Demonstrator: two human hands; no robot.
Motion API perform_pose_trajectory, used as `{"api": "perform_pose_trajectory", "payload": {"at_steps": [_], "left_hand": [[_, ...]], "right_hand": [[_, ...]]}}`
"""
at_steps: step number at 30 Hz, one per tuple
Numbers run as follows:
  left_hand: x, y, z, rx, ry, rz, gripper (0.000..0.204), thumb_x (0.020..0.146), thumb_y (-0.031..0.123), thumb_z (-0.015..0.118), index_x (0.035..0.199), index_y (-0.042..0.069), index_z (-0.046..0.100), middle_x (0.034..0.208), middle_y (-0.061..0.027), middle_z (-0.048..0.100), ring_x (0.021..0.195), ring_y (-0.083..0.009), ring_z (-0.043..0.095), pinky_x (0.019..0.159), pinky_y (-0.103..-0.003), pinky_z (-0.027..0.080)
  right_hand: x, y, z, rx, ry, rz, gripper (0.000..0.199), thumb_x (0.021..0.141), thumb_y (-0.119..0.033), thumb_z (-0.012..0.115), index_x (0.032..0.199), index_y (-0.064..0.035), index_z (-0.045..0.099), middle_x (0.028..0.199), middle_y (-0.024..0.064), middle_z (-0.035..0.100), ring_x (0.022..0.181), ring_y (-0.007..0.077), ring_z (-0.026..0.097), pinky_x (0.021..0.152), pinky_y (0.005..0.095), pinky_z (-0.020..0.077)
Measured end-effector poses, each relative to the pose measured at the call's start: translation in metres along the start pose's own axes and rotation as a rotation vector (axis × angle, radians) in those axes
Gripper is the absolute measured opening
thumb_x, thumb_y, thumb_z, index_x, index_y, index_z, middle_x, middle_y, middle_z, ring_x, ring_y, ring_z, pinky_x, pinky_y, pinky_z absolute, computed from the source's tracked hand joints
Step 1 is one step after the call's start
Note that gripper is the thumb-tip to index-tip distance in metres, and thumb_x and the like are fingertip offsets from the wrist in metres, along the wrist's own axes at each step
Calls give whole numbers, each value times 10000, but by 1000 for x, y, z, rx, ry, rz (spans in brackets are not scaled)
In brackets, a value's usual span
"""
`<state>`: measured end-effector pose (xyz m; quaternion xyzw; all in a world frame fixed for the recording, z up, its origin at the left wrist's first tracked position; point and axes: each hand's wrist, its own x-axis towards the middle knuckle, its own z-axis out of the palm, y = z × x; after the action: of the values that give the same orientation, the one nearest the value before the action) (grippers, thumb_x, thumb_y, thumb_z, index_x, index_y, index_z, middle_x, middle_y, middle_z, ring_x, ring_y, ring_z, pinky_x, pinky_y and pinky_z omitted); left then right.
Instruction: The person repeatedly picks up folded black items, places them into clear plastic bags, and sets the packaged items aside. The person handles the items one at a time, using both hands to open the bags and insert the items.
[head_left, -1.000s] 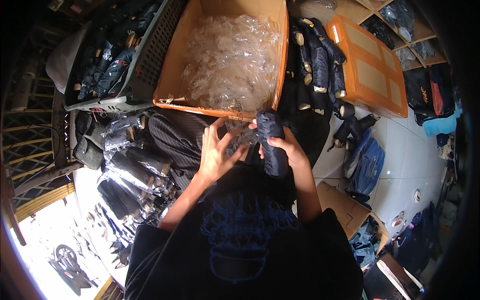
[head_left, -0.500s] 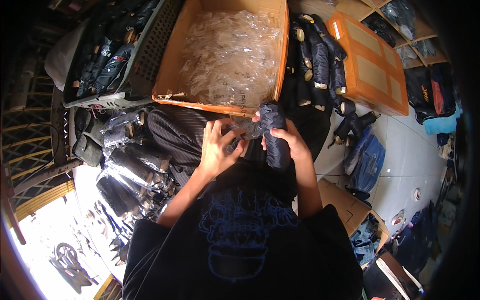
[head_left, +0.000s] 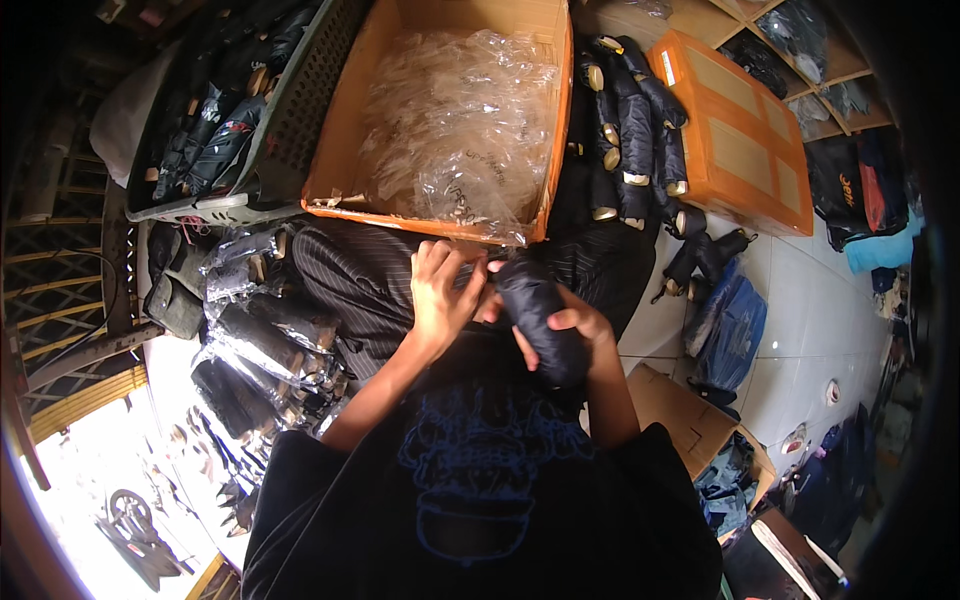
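My right hand (head_left: 582, 322) is wrapped round a folded black umbrella (head_left: 540, 312), its fingers on both sides of the cloth. The umbrella slants over my lap, its upper end leaning toward my left hand (head_left: 446, 290). The left fingers are curled and pinched close beside that end; what lies between them is too dark and small to make out. Just beyond my hands stands an open cardboard box (head_left: 425, 217) holding a heap of clear plastic sleeves (head_left: 460, 110).
Several black umbrellas (head_left: 636, 140) lie beyond on the right, beside an orange-taped carton (head_left: 735, 135). A dark plastic crate (head_left: 300, 110) of umbrellas stands far left. Umbrellas in clear sleeves (head_left: 262, 340) are piled at my left. A blue plastic-wrapped bundle (head_left: 730, 335) lies on the tiled floor.
The umbrella has tilted, its top swinging left and its lower end moving toward me. The clear plastic seen between my hands is now mostly hidden. The left hand stays near the same spot.
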<state>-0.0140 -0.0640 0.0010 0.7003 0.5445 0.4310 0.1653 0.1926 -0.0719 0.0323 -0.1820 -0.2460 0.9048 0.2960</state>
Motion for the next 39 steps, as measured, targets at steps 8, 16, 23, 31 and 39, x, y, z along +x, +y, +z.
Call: {"api": "perform_pose_trajectory", "payload": {"at_steps": [8,16,23,31,39], "left_hand": [[2,4,-7,-57,76,-80,132,766,13,704,879,46,644,819,-63,612,728,-238,561,728,-344,436],[1,10,-7,57,1,9,105,778,-6,683,864,32,636,829,-73,627,755,-223,587,741,-327,453],[-7,7,-4,-361,30,-378,118,792,-12,630,886,-6,559,817,-106,591,753,-229,572,719,-327,467],[10,14,-18,117,-35,108,282,679,16,740,934,64,630,879,-69,593,801,-273,538,749,-381,415],[10,13,-12,-120,-47,60,164,781,-56,688,914,25,634,870,-99,651,795,-251,629,743,-336,486]], "right_hand": [[0,12,-9,-135,175,29,695,723,-334,688,1227,89,464,727,179,608,595,269,635,577,366,537],[-2,13,-20,-194,73,-27,591,772,-282,696,1206,54,477,779,155,641,678,233,662,643,330,541],[4,19,-19,-261,222,5,547,775,-265,702,1184,37,499,811,151,639,669,224,651,637,349,548],[7,2,-3,-584,175,-60,645,797,-204,726,1343,-30,429,928,81,619,731,143,612,677,292,517],[4,-10,-9,-552,156,52,661,825,-194,724,1364,-24,380,982,92,607,734,145,614,663,300,528]]}}
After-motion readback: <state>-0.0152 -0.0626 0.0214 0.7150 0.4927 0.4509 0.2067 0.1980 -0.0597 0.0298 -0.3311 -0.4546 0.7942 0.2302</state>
